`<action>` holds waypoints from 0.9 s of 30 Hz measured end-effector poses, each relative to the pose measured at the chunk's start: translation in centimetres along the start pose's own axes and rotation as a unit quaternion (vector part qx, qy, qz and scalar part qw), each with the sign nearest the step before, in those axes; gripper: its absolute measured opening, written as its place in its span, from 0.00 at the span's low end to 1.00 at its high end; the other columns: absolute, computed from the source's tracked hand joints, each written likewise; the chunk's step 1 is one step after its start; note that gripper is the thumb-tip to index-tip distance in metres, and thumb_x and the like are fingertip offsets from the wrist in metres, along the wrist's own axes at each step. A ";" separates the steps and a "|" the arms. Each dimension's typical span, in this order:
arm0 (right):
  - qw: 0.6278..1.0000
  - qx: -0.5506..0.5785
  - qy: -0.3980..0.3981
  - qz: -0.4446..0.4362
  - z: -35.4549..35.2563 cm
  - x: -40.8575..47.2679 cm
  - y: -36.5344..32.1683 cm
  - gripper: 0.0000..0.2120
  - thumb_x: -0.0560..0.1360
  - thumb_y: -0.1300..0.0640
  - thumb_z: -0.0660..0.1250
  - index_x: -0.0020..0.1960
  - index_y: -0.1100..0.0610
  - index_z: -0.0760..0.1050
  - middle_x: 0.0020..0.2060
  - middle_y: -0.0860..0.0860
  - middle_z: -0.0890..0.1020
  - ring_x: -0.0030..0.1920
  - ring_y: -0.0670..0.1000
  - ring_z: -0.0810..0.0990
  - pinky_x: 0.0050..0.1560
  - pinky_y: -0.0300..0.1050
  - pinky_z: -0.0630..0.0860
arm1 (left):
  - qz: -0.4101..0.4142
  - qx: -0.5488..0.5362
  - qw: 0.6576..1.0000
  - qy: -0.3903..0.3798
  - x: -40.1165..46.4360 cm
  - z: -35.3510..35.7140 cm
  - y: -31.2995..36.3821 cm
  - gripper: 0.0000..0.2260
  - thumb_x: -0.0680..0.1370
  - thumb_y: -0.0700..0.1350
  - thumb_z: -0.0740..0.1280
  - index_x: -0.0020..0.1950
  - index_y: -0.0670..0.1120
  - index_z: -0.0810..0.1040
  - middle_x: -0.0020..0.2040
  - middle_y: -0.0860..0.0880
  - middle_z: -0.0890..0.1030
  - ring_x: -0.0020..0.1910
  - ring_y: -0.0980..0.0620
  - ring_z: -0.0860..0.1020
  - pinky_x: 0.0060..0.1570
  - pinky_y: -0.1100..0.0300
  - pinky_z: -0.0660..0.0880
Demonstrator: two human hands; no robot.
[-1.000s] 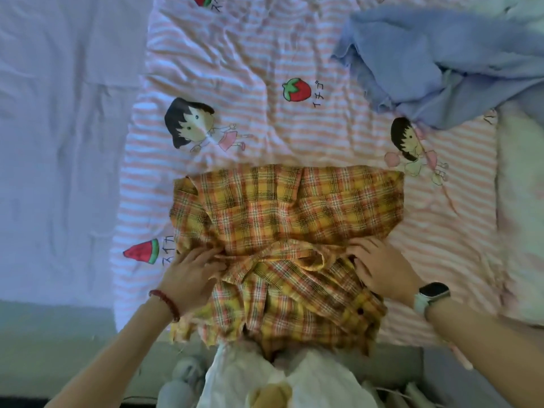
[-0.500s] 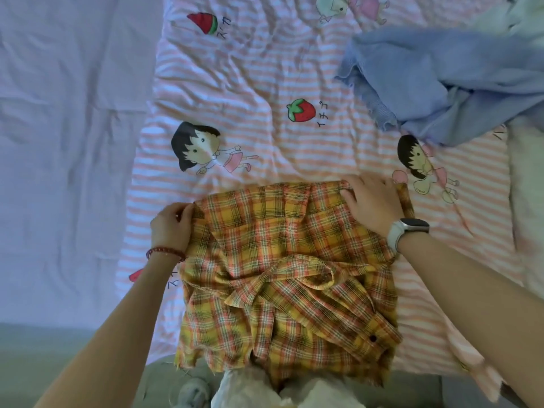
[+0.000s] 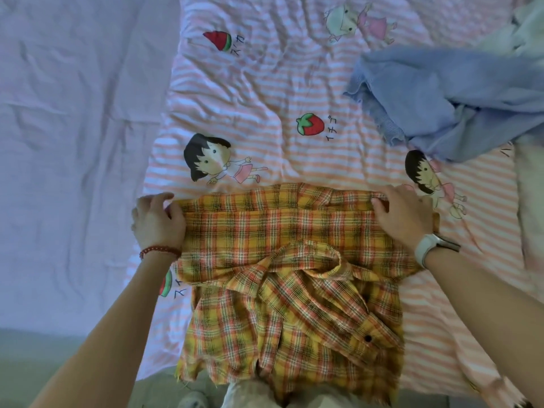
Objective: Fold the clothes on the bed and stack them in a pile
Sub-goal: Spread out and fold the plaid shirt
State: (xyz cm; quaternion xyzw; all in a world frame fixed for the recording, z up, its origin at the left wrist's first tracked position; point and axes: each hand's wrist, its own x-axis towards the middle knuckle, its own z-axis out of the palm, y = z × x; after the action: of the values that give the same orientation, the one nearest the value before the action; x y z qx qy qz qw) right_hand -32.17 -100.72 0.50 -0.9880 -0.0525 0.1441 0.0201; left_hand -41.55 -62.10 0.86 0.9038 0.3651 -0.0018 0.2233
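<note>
Lying along the left side, a pale lilac sheet (image 3: 73, 142) covers the bed, wrinkled and bare. Just right of it, the person's left hand (image 3: 157, 220) grips the far left corner of the yellow plaid shirt (image 3: 279, 260), fingers curled over the folded edge and thumb tucked against the cloth; a red bead bracelet (image 3: 159, 250) circles that wrist. The shirt lies in the middle of the near edge of the bed, on a pink-and-white striped blanket (image 3: 265, 92) printed with cartoon girls and fruit. Its sleeves are crossed over the body of the shirt, and its near hem hangs just over the bed's edge. The far edge of the shirt is raised slightly into a fold stretched between the two hands. At the far right corner, the right hand (image 3: 403, 214) pinches the fold, its fingers curled around the cloth; a white smartwatch (image 3: 432, 248) sits on that wrist. Further right and farther back, a crumpled blue garment (image 3: 450, 98) lies on the blanket, well apart from the shirt.
</note>
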 end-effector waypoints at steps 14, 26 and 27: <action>0.982 0.115 -0.142 -0.054 -3.5 1.4 0.9 0.19 0.78 0.51 0.61 0.67 0.53 0.69 0.64 0.52 0.74 0.62 0.55 0.72 0.56 0.48 0.70 | 0.177 0.103 0.891 -0.404 4.5 -1.2 5.2 0.10 0.74 0.44 0.69 0.44 0.36 0.77 0.35 0.45 0.74 0.37 0.45 0.74 0.35 0.60 0.66; 0.989 0.108 0.092 -0.042 -12.6 6.9 -0.6 0.12 0.79 0.55 0.60 0.57 0.61 0.74 0.53 0.60 0.77 0.52 0.61 0.75 0.50 0.53 0.73 | 0.255 0.065 0.959 -0.103 9.1 -7.2 13.5 0.06 0.75 0.47 0.67 0.43 0.45 0.76 0.41 0.46 0.76 0.45 0.42 0.74 0.41 0.55 0.68; 0.986 0.094 0.132 -0.038 -13.2 7.2 -0.9 0.12 0.79 0.55 0.60 0.56 0.62 0.74 0.52 0.60 0.77 0.51 0.62 0.75 0.49 0.54 0.73 | 0.264 0.066 0.961 -0.056 9.3 -7.3 14.0 0.07 0.76 0.47 0.66 0.43 0.44 0.75 0.43 0.45 0.76 0.46 0.42 0.74 0.40 0.54 0.67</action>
State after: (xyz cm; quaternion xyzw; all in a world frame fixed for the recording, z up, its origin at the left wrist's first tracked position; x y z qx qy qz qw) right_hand -21.63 -99.36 11.17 -0.9894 -0.0729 0.0162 0.1248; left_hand -26.59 -61.89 11.54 0.9792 0.0995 -0.0176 0.1760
